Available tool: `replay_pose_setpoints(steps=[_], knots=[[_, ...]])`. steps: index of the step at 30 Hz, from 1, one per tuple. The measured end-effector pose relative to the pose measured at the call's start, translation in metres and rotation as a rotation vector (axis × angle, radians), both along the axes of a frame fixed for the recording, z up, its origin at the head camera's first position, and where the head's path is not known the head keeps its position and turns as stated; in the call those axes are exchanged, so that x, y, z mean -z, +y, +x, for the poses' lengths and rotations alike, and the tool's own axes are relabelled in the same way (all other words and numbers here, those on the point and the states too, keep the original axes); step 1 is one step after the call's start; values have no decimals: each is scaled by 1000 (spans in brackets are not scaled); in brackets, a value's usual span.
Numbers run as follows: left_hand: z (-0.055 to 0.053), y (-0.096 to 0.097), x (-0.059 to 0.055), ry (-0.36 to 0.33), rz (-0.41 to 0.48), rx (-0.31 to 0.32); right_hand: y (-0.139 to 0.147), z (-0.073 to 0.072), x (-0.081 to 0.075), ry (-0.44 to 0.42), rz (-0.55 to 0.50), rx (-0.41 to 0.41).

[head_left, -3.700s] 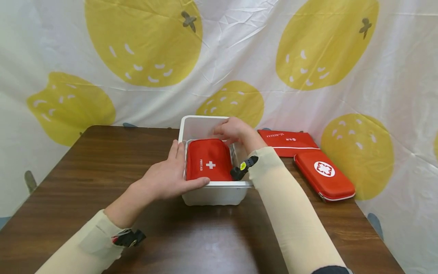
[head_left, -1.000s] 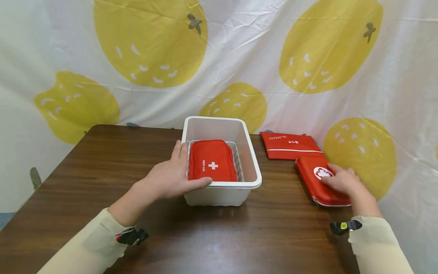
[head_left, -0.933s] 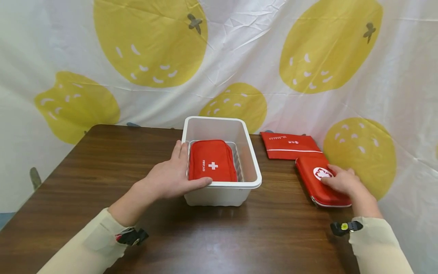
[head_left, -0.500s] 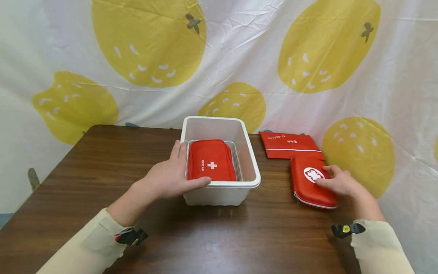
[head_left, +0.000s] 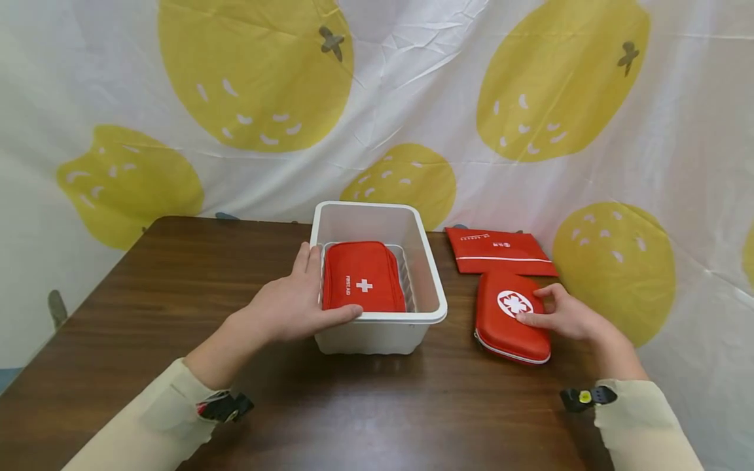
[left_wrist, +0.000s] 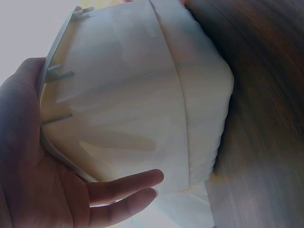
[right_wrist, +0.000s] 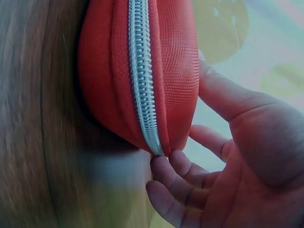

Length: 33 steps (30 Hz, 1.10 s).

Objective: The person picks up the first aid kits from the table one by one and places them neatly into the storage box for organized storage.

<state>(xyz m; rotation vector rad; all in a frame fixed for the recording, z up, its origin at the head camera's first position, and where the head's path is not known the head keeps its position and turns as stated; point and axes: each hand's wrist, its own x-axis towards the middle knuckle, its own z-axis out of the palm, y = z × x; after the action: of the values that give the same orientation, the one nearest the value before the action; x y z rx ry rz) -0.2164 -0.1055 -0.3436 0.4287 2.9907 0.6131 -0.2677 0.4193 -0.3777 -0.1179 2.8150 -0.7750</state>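
Observation:
A red hard-shell first-aid case (head_left: 508, 330) with a white round emblem and a zip stands right of the white plastic bin (head_left: 377, 337). My right hand (head_left: 568, 314) grips its right side, thumb on top and fingertips along the zipped edge (right_wrist: 142, 71). At the bin's front left corner rests my left hand (head_left: 285, 304), thumb along the front rim and fingers straight against the outer left wall, as the left wrist view shows. Inside the bin lies a red soft first-aid pouch (head_left: 362, 275) with a white cross.
Behind the case lies a flat red folded pouch (head_left: 501, 252) with a white stripe. All of this stands on a dark wooden table (head_left: 194, 294). A white curtain (head_left: 406, 85) with yellow fruit prints hangs close behind.
The right hand has left the bin and taken hold of the hard case, which has moved left, toward the bin, and turned a little. The left hand stays at the bin's corner.

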Motion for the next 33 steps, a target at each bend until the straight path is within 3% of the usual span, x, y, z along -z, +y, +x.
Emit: replay_pose_setpoints(steps=[9, 24, 33], knots=[[0, -1, -1, -11, -8, -2, -29, -3, 2, -18, -62, -41], [-1, -1, 1, -12, 14, 2, -60, -4, 5, -14, -78, -66], [-1, 0, 0, -18, 15, 3, -67, 2, 4, -15, -20, -71]])
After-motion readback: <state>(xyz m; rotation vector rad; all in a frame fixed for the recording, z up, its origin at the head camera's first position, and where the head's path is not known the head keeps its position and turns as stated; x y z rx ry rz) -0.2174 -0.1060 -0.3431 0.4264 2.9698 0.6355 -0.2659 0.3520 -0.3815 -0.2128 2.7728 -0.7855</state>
